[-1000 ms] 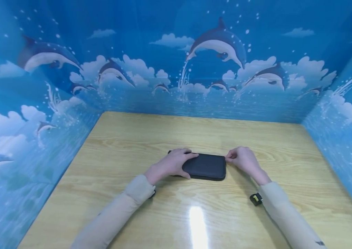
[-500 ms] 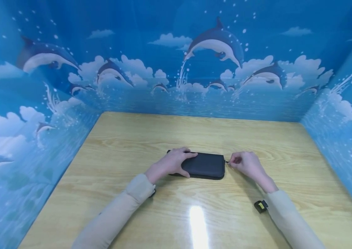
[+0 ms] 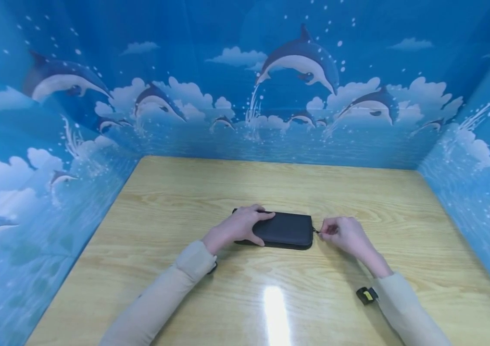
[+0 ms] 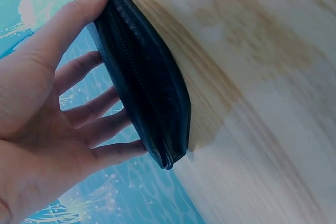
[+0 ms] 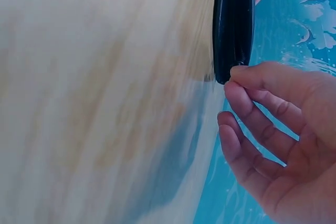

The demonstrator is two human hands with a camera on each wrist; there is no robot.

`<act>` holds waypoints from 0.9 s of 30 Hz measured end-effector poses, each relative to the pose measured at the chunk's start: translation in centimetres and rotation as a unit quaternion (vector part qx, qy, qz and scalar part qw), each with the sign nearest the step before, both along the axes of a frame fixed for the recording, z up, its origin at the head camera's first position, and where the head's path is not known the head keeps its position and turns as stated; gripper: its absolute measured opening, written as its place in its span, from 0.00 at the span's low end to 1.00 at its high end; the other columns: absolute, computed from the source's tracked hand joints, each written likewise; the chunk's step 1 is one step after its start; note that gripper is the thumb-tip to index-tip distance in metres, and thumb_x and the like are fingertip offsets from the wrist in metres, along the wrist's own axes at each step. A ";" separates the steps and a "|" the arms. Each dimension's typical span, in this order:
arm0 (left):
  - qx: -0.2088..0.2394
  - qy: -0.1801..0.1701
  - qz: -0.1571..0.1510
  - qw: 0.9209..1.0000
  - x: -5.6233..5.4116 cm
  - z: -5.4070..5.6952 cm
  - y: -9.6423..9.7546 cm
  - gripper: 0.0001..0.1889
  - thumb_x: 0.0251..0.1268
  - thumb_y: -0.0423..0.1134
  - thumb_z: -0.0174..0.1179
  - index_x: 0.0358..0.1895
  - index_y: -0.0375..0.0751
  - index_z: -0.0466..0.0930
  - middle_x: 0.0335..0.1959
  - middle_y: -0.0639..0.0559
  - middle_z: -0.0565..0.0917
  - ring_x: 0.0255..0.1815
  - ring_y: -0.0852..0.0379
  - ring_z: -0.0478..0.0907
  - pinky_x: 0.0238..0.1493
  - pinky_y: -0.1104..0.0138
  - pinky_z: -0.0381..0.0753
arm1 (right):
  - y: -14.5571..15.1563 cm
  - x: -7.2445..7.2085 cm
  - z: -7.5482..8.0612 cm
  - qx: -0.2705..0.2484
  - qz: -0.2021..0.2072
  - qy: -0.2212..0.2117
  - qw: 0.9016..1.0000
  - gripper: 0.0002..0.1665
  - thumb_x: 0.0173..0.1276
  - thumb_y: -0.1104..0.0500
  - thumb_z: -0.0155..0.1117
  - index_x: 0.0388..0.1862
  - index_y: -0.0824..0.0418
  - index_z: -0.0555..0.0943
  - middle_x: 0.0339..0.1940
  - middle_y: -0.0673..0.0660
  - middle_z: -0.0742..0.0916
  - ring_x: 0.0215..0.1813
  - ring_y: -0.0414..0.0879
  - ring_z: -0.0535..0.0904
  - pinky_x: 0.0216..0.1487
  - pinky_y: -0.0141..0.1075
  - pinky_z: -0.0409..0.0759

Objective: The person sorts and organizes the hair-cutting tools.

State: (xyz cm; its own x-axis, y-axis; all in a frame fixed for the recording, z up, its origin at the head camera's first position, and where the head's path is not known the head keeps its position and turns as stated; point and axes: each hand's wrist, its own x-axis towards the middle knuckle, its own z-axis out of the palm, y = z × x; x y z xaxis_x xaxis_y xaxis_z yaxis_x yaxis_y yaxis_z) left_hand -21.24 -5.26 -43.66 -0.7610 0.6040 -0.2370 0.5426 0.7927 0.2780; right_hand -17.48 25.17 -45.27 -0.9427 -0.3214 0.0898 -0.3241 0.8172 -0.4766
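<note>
A flat black zip-around wallet (image 3: 285, 229) lies on the wooden table. My left hand (image 3: 240, 226) holds its left part, with the thumb at the near edge and the fingers spread over to the far edge. Along the wallet's side (image 4: 149, 82) runs a zipper, seen in the left wrist view. At the right end, my right hand (image 3: 345, 234) pinches the small zipper pull (image 3: 316, 231) between thumb and index finger. In the right wrist view the other fingers (image 5: 236, 145) are loosely bent below that pinch, and the fingertips mostly hide the pull.
The pale wooden table (image 3: 210, 298) reaches back to blue dolphin-print walls (image 3: 227, 96) on the left, rear and right. A bright light reflection (image 3: 276, 315) shows on the tabletop. A small black and yellow device (image 3: 367, 295) sits at the right sleeve cuff.
My right hand has moved from the wallet's far right corner slightly outward and toward me, and the zipper pull now shows between fingers and wallet. My left hand stays on the wallet.
</note>
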 end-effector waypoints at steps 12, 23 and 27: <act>0.020 -0.005 -0.009 1.000 -0.2 -0.1 -0.3 0.48 0.53 0.55 0.76 0.78 0.54 0.62 0.77 0.42 0.65 0.75 0.45 0.65 0.71 0.48 0.68 | -0.8 1.4 0.2 -0.006 -0.005 -0.023 1.000 0.10 0.58 0.65 0.74 0.23 0.52 0.83 0.24 0.45 0.85 0.29 0.39 0.78 0.35 0.36 0.80; 0.022 -0.013 -0.017 1.000 -0.4 0.3 -0.2 0.47 0.53 0.54 0.76 0.77 0.53 0.63 0.75 0.42 0.67 0.72 0.45 0.68 0.68 0.49 0.71 | -1.9 2.9 0.5 -0.019 -0.003 -0.026 0.999 0.12 0.58 0.66 0.74 0.22 0.52 0.82 0.23 0.44 0.85 0.28 0.38 0.78 0.33 0.33 0.78; 0.022 -0.012 -0.021 0.999 -0.4 0.2 -0.2 0.47 0.54 0.54 0.76 0.77 0.53 0.63 0.75 0.42 0.67 0.71 0.45 0.69 0.68 0.50 0.72 | -2.5 3.4 0.6 -0.028 0.002 -0.027 0.999 0.13 0.57 0.68 0.73 0.21 0.52 0.82 0.22 0.44 0.84 0.27 0.37 0.77 0.31 0.30 0.78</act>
